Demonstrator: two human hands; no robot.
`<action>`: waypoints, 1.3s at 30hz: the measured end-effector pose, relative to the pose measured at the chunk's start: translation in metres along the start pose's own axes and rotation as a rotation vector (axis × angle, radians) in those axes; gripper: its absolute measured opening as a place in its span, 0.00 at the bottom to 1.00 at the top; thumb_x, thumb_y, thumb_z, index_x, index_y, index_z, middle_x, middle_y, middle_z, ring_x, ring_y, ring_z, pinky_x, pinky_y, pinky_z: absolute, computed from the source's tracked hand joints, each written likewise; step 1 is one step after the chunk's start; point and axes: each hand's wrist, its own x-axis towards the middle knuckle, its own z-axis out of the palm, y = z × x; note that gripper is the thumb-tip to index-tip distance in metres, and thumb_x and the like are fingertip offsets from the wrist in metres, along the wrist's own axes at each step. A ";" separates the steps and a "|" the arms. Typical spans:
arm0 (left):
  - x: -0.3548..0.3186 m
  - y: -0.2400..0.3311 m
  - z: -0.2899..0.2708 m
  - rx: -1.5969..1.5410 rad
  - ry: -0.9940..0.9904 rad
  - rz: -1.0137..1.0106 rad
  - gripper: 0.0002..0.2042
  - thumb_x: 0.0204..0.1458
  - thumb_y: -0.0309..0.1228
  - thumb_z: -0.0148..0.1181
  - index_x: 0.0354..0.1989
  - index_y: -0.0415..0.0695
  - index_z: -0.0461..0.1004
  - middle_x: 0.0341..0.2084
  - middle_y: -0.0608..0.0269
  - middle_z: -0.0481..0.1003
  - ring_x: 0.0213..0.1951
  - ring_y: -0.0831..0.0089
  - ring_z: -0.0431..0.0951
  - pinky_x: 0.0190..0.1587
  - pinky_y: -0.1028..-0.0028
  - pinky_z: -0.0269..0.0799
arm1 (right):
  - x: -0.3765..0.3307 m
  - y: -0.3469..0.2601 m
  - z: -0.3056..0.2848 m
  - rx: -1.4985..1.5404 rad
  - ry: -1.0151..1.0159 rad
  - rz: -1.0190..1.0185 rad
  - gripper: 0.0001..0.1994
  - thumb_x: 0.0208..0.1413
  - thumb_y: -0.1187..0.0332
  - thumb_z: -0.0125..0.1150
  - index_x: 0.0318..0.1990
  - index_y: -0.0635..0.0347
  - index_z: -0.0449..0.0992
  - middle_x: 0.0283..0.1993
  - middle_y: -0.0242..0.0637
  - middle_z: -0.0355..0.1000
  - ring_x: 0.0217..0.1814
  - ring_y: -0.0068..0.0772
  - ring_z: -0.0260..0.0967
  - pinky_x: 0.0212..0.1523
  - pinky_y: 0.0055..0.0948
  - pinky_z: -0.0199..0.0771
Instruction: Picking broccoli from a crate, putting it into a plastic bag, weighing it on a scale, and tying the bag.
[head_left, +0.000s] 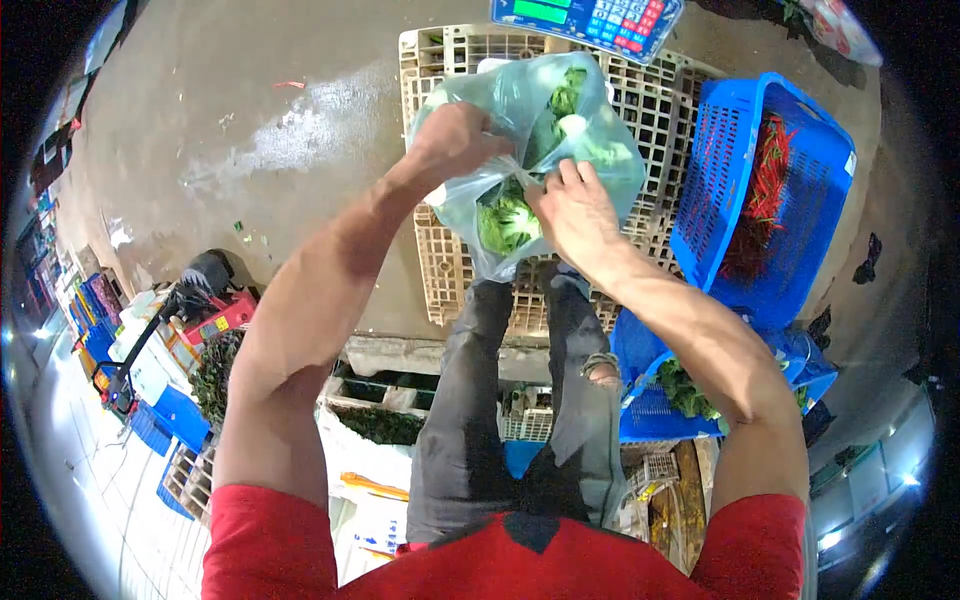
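Observation:
A large translucent pale-green plastic bag (490, 95) sits in front of me, bulging with leafy green vegetables (508, 225) that have thick white stalks. My left hand (458, 140) pinches the bag's film at its upper left, fingers bent inward. On the other side my right hand (578, 205) grips the gathered film near the bag's middle. Creased plastic is pulled together between the two hands, and their fingertips are partly hidden. Beyond the bag stands a blue scale panel (590, 22) with a green display and keys; the bag covers most of what lies beneath it.
A beige plastic pallet (440, 285) lies under the bag. To the right, a tilted blue basket (708, 170) holds red chillies (765, 190); nearer is a blue crate (650, 415) with green leaves (685, 390). A red-and-black machine (225, 315) stands at left on wet floor (270, 130).

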 end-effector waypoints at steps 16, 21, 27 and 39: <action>-0.051 0.063 0.061 0.642 0.028 0.269 0.07 0.53 0.35 0.58 0.37 0.50 0.77 0.38 0.59 0.77 0.49 0.58 0.73 0.48 0.57 0.66 | -0.075 -0.014 0.000 1.039 0.301 0.446 0.24 0.59 0.66 0.54 0.64 0.57 0.67 0.42 0.55 0.78 0.46 0.57 0.76 0.46 0.48 0.75; -0.057 0.066 0.042 0.575 -0.253 0.007 0.11 0.57 0.41 0.58 0.43 0.53 0.80 0.40 0.55 0.79 0.51 0.50 0.75 0.50 0.53 0.72 | -0.197 -0.002 0.019 1.340 0.290 0.599 0.20 0.63 0.62 0.59 0.60 0.58 0.73 0.32 0.37 0.77 0.31 0.33 0.74 0.35 0.33 0.74; -0.043 0.028 0.036 0.441 -0.246 0.088 0.11 0.54 0.37 0.58 0.44 0.55 0.81 0.41 0.55 0.80 0.52 0.52 0.76 0.51 0.53 0.74 | -0.503 0.030 0.168 2.588 0.857 1.307 0.10 0.62 0.65 0.55 0.46 0.56 0.75 0.36 0.35 0.73 0.30 0.38 0.71 0.33 0.36 0.78; -0.072 0.010 -0.208 0.193 -0.212 0.348 0.07 0.54 0.35 0.59 0.35 0.46 0.78 0.32 0.52 0.78 0.40 0.49 0.76 0.44 0.53 0.73 | -0.457 -0.164 -0.022 2.760 0.994 1.828 0.15 0.64 0.51 0.50 0.37 0.52 0.71 0.32 0.38 0.71 0.23 0.32 0.64 0.21 0.43 0.65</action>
